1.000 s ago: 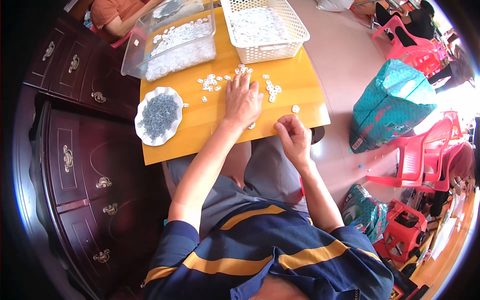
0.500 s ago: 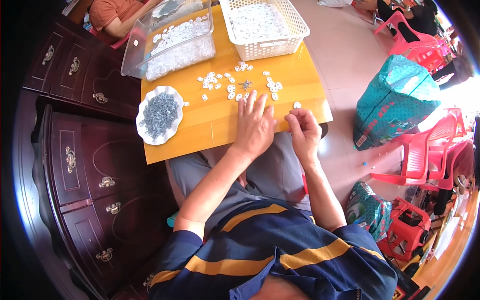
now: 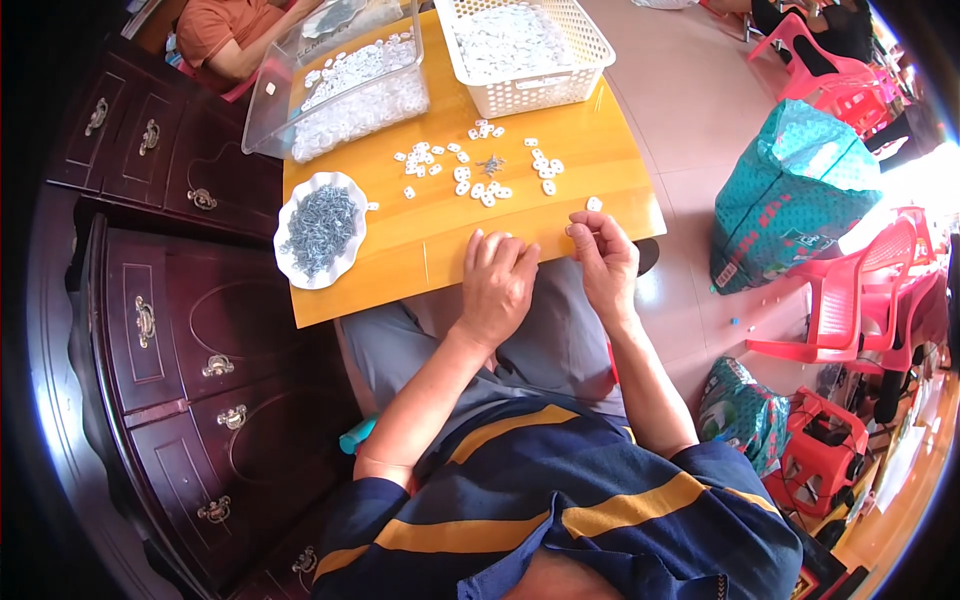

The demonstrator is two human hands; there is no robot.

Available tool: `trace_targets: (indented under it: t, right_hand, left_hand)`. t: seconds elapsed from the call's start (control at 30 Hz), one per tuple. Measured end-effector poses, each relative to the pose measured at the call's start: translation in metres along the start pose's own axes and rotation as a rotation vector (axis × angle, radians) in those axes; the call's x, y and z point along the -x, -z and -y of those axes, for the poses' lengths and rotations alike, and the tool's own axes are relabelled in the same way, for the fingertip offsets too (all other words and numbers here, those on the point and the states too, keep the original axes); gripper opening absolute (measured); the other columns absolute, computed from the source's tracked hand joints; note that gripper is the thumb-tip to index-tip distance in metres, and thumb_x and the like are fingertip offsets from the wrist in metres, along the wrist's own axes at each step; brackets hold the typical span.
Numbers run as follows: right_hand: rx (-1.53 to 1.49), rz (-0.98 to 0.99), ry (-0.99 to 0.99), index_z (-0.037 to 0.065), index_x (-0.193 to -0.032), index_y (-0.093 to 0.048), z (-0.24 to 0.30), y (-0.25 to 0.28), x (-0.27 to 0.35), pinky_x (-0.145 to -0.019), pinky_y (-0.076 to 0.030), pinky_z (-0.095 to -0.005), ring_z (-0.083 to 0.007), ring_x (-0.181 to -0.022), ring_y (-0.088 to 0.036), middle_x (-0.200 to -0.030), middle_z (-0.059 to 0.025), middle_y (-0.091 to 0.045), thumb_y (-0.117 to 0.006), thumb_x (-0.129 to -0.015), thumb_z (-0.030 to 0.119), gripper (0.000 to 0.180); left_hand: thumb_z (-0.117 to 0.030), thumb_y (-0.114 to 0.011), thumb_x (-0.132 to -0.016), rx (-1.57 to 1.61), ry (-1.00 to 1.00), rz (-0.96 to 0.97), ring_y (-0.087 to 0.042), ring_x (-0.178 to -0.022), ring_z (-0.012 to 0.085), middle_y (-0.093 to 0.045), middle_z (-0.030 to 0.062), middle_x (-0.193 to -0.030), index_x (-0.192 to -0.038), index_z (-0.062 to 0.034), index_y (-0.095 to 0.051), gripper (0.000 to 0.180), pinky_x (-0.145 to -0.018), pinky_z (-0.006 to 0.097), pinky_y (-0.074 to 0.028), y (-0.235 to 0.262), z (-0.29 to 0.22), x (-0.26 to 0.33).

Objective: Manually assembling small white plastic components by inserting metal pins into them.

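My left hand (image 3: 497,285) lies palm down at the table's front edge, its fingers a little apart and nothing visible in them. To its right, my right hand (image 3: 606,262) pinches thumb and forefinger together over the front right corner; a tiny thing may be between the tips, too small to name. One white two-holed plastic piece (image 3: 594,204) lies just beyond the right fingertips. Farther up the table, several more white pieces (image 3: 489,199) ring a little heap of thin grey metal pins or screws (image 3: 491,165).
A scalloped white dish (image 3: 283,243) holds many grey metal pins. Behind stand a clear plastic bin (image 3: 262,125) and a white perforated basket (image 3: 545,97), both with white pieces. Dark cabinets line the left. A teal bag (image 3: 790,200) and red chairs (image 3: 835,315) stand right. Another person's arm (image 3: 235,60) shows at upper left.
My left hand has drawn back from the white pieces toward me, to the table's front edge. The right hand stays nearly in place, still pinched.
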State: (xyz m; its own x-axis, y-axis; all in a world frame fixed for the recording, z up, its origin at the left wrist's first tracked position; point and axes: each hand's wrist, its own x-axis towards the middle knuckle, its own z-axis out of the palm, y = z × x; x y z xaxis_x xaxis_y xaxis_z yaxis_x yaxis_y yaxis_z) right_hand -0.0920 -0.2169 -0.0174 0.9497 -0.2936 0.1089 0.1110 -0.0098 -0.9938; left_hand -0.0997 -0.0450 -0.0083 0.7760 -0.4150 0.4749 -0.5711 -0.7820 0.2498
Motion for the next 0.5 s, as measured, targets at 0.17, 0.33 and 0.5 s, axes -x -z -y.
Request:
trace_targets:
  t: [0.17,0.33,0.5]
  right_hand:
    - [0.053,0.015,0.015,0.001,-0.109,-0.072,0.000,-0.002,0.002,-0.063,-0.050,-0.0221,-0.0050,-0.067,-0.057,-0.084,-0.0004,-0.069,-0.068,-0.098,0.004,0.012]
    - [0.061,0.037,0.027,0.001,-0.109,-0.072,0.003,-0.004,0.005,-0.063,-0.051,-0.0233,-0.0062,-0.068,-0.060,-0.088,-0.0024,-0.070,-0.067,-0.098,0.004,0.012]
    - [0.100,0.104,0.084,0.000,-0.111,-0.071,0.012,-0.005,0.008,-0.064,-0.052,-0.0245,-0.0074,-0.069,-0.061,-0.090,-0.0036,-0.070,-0.067,-0.099,0.005,0.014]
  left_hand:
    - [-0.009,-0.078,-0.081,0.044,-0.040,-0.084,-0.062,-0.097,0.0284,-0.063,0.0044,-0.091,-0.100,-0.0071,-0.076,0.019,-0.101,0.051,-0.047,-0.001,0.002,0.000]
    - [-0.006,-0.071,-0.086,0.219,0.016,-0.112,-0.063,-0.091,0.0298,-0.064,0.0063,-0.087,-0.091,-0.0070,-0.070,0.006,-0.089,0.046,-0.050,0.003,0.002,0.000]
    - [0.002,-0.069,-0.089,0.613,0.295,-0.125,-0.067,-0.080,0.0299,-0.066,0.0104,-0.086,-0.094,-0.0029,-0.069,0.007,-0.072,0.038,-0.054,0.020,0.001,-0.009]
